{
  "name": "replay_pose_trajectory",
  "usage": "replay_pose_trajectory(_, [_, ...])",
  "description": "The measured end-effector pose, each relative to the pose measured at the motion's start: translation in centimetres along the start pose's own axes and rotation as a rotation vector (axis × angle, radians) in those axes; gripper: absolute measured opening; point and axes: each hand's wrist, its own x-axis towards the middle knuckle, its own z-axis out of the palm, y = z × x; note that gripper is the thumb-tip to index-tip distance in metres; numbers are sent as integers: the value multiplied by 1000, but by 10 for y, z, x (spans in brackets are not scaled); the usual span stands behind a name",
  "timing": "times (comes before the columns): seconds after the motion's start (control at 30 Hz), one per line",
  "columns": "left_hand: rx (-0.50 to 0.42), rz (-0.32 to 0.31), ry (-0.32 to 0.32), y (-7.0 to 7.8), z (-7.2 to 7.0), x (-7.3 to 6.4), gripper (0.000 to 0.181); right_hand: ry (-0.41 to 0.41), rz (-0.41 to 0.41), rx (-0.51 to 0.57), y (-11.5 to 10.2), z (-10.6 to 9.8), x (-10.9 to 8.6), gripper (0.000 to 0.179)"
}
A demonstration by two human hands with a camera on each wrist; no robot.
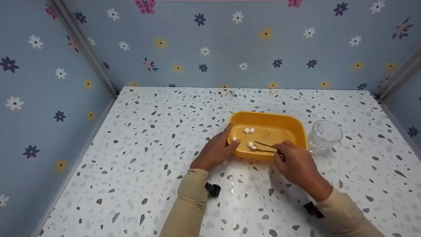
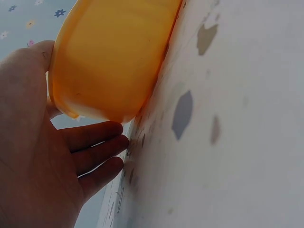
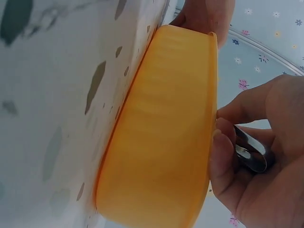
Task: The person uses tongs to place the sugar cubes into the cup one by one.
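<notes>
pale blue walls [image 1: 223, 36] printed with flowers and butterflies enclose a white, grey-speckled table [image 1: 148, 148]. a person reaches in from the near edge, wearing tan sleeves [image 1: 192, 196], with a small dark device at each wrist.

right of the table's middle sits a shallow yellow tray [image 1: 268, 118], flat on the surface. the left hand [image 1: 215, 149] grips its left end, thumb hooked over the rim and fingers along the outside; the left wrist view shows three fingers reaching out straight below the tray's wall. the right hand [image 1: 296, 163] pinches metal tweezers [image 1: 266, 151] above the tray's near right side.

a clear glass cup [image 1: 325, 133] stands just beside the tray's right end. no white cubes can be made out inside it, though reflections blur its lower part.

the smallest things are the white cubes [image 1: 247, 130], about five visible, all in the tray: two together toward the back, one beside the left thumb, and two close together near the front, by the tweezer tips. whether the tips touch or grip either of that front pair is too small to tell.

as for progress, the tray appears steadied and the tweezers ready among the cubes. no cube is seen lifted clear, so, by my judgement, picking up the visible ones is all left to do.
</notes>
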Motion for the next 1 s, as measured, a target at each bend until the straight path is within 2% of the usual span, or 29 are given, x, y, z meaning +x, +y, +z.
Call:
replay_pose_trajectory(0.27, [8, 19, 5, -1, -1, 0, 79, 27, -58, -32, 1, 4, 0, 20])
replay_pose_trajectory(1.0, [12, 37, 13, -1, 1, 2, 79, 0, -39, -46, 0, 3, -2, 23])
